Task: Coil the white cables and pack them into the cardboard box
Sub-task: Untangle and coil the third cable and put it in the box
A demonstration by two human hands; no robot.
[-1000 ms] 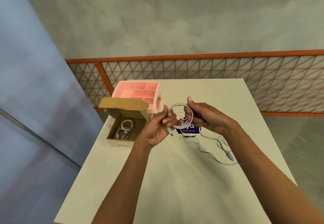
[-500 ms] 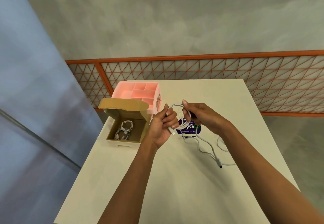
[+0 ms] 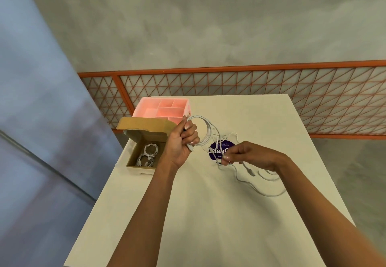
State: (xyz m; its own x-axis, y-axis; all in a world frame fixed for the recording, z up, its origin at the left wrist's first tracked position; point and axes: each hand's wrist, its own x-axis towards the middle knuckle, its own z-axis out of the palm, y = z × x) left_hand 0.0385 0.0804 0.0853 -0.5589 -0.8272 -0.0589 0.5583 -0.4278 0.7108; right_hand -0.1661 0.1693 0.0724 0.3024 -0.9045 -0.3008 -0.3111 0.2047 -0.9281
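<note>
The left hand [image 3: 181,141] curls tight around a loop of the white cable [image 3: 205,127], held up above the white table [image 3: 208,214]. The right hand [image 3: 250,155] pinches the loose part near a purple sticker [image 3: 215,150]. The open cardboard box [image 3: 146,124], left of the hands by a pink tray [image 3: 163,110], has coiled cables [image 3: 147,155] inside

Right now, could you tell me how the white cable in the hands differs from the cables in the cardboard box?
The held cable is only partly coiled, its tail trailing onto the table; the boxed cables are compact bundles. The held cable is gripped by the left hand and pinched by the right hand; the boxed cables lie untouched in the cardboard box. All are thin and white.
</note>
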